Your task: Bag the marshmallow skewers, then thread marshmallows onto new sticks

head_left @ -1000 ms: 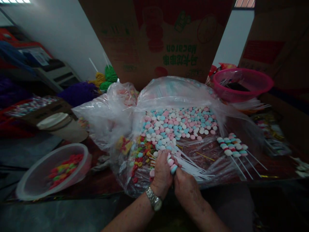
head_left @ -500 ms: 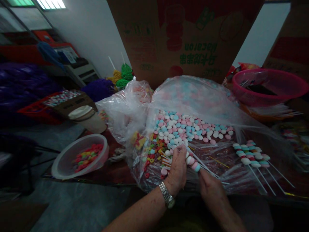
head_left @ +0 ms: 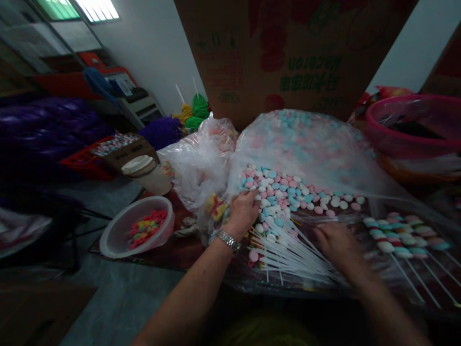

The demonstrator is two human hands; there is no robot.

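Note:
My left hand [head_left: 244, 214], with a metal watch at its wrist, is at the left edge of a pile of pink, white and blue candy discs [head_left: 284, 190]. Its fingers are curled down onto the discs, hiding what they may grip. My right hand [head_left: 336, 242] hovers right of a fan of white sticks [head_left: 298, 254]; motion smears its fingers, and no candy skewer shows in it. Several finished candy skewers [head_left: 405, 235] lie side by side at the right, their sticks pointing toward me.
Clear plastic bags [head_left: 306, 139] of candy spread over the table. A bowl [head_left: 139, 230] of colourful ring candies stands at the left, beside a lidded tub [head_left: 146, 174]. At the right is a pink basket [head_left: 414, 122]. A large carton [head_left: 288, 57] rises behind.
The skewer that was in my right hand is gone from it, and the row at the right has one more. My left hand has moved off the sticks, up and left onto the candy discs.

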